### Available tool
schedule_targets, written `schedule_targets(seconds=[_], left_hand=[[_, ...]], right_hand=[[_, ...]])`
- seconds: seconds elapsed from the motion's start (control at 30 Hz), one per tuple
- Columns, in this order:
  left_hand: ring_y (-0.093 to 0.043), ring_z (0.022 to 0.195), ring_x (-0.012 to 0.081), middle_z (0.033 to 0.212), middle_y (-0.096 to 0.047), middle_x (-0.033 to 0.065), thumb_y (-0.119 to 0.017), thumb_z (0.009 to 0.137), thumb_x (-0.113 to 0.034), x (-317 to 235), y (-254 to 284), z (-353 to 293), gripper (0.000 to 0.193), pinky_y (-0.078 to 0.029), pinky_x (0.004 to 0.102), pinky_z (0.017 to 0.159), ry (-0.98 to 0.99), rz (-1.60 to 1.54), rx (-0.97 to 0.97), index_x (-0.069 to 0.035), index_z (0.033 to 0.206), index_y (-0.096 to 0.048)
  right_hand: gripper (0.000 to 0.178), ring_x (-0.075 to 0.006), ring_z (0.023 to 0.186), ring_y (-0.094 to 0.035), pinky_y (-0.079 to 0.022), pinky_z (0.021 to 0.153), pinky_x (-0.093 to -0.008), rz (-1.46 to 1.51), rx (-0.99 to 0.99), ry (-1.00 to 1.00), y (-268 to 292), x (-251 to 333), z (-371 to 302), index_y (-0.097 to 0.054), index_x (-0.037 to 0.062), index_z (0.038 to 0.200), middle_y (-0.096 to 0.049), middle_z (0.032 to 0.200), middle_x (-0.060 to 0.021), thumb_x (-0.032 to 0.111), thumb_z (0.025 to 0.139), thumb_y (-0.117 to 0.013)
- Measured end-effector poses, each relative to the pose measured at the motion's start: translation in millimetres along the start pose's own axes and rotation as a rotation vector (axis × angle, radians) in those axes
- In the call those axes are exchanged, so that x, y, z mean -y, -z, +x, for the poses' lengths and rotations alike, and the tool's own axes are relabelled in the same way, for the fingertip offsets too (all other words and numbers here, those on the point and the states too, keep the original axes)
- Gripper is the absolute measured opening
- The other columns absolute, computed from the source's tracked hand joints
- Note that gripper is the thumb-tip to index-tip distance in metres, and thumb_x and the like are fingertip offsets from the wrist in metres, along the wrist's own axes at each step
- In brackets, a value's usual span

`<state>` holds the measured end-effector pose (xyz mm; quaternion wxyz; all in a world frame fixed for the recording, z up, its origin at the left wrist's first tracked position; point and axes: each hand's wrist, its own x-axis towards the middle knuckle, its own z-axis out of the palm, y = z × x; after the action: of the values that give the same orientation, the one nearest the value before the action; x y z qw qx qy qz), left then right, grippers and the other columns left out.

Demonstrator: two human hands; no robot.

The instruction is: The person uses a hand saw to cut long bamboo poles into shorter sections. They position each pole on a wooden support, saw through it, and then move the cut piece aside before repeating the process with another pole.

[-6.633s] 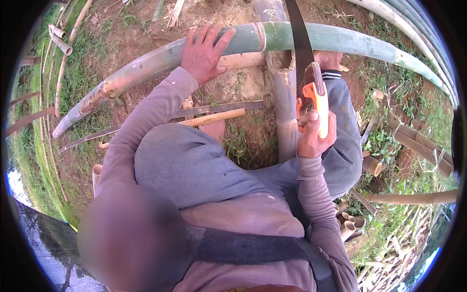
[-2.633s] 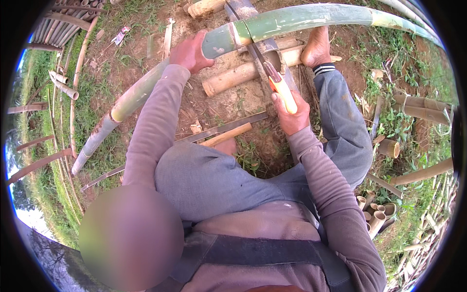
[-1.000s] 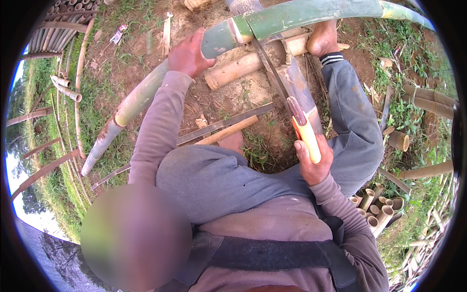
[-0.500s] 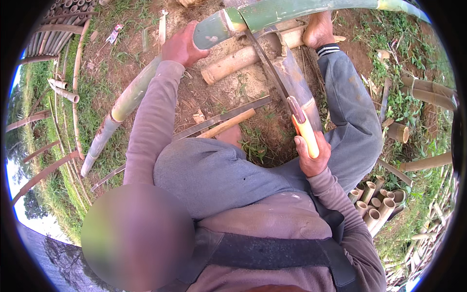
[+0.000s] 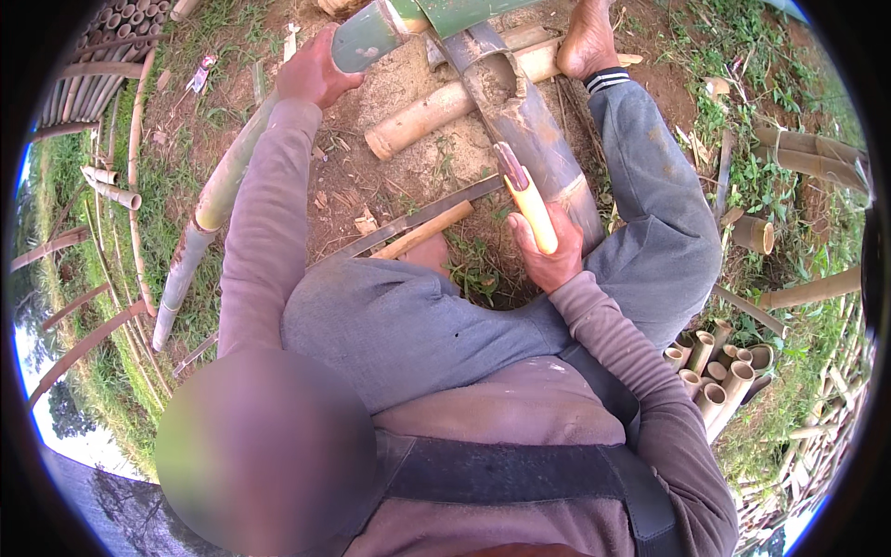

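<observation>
A long green bamboo pole (image 5: 368,39) slants from the top of the view down to the left. My left hand (image 5: 316,70) is wrapped around it, left of a pale node ring. My right hand (image 5: 549,249) grips the yellow-orange handle of a hand saw (image 5: 528,209). The saw's thin blade runs up and left to the green pole, touching it just right of the node; its far tip is out of sight. Below that spot lies a thick greyish bamboo piece (image 5: 538,135) with a notch cut in it.
A pale bamboo length (image 5: 422,121) lies crosswise on sawdust-covered ground. My bare foot (image 5: 585,42) rests near its right end. A flat strip and a stick (image 5: 424,232) lie by my knee. Short cut tubes (image 5: 710,395) stand at right; stacked bamboo (image 5: 97,74) fills the far left.
My right hand and the saw have shifted left and slightly up. The whole view has moved a little, with the pole and my left hand now higher and further left.
</observation>
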<state>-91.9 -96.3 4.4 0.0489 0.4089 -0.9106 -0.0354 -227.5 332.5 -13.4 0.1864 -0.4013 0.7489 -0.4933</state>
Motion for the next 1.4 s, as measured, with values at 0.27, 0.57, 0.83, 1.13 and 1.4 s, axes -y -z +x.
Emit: schedule_targets(seconds=[0.27, 0.57, 0.83, 1.13, 1.4], left_hand=[[-0.072, 0.120, 0.0330, 0.135, -0.072, 0.0106, -0.090, 0.073, -0.047, -11, -5, -14, 0.097, -0.058, 0.0472, 0.100, 0.015, 0.019, -0.004, -0.019, 0.156, -0.049], [-0.073, 0.118, 0.0330, 0.135, -0.072, 0.0098, -0.089, 0.075, -0.044, 0, -9, -15, 0.089, -0.058, 0.0473, 0.099, -0.037, -0.044, -0.023, -0.022, 0.153, -0.052], [-0.073, 0.116, 0.0365, 0.133, -0.071, 0.0147, -0.093, 0.072, -0.049, -18, -43, -47, 0.093, -0.059, 0.0492, 0.097, -0.003, 0.013, 0.109, -0.019, 0.150, -0.054], [-0.073, 0.110, 0.0370, 0.122, -0.072, 0.0150, -0.094, 0.067, -0.044, -36, -66, -105, 0.091, -0.058, 0.0506, 0.095, -0.082, -0.071, 0.069, -0.014, 0.144, -0.055], [-0.074, 0.104, 0.0397, 0.117, -0.073, 0.0180, -0.092, 0.064, -0.046, -73, -41, -198, 0.090, -0.060, 0.0514, 0.088, -0.183, -0.293, 0.373, -0.013, 0.141, -0.059]], right_hand=[[0.022, -0.0171, 0.064, -0.064, -0.052, 0.062, -0.0328, 0.082, 0.014, -0.139, 33, 50, 10, -0.069, 0.0002, 0.105, -0.067, 0.078, -0.0094, 0.012, 0.093, -0.085], [0.021, -0.0184, 0.065, -0.064, -0.052, 0.063, -0.0333, 0.024, 0.072, -0.008, 41, 42, 6, -0.069, -0.0005, 0.104, -0.066, 0.075, -0.0098, 0.010, 0.093, -0.084], [0.019, -0.0178, 0.064, -0.065, -0.050, 0.060, -0.0339, 0.070, -0.057, 0.003, 3, 25, 61, -0.072, -0.0002, 0.103, -0.066, 0.076, -0.0106, 0.013, 0.095, -0.084], [0.035, -0.0331, 0.073, -0.072, -0.057, 0.065, -0.0426, -0.267, 0.080, 0.416, 57, 21, 30, -0.074, -0.0029, 0.106, -0.073, 0.090, -0.0136, 0.020, 0.085, -0.089], [0.038, -0.0317, 0.084, -0.074, -0.058, 0.080, -0.0437, -0.568, 0.281, 0.856, 37, -6, 138, -0.066, 0.0057, 0.103, -0.074, 0.092, -0.0101, 0.027, 0.081, -0.088]])
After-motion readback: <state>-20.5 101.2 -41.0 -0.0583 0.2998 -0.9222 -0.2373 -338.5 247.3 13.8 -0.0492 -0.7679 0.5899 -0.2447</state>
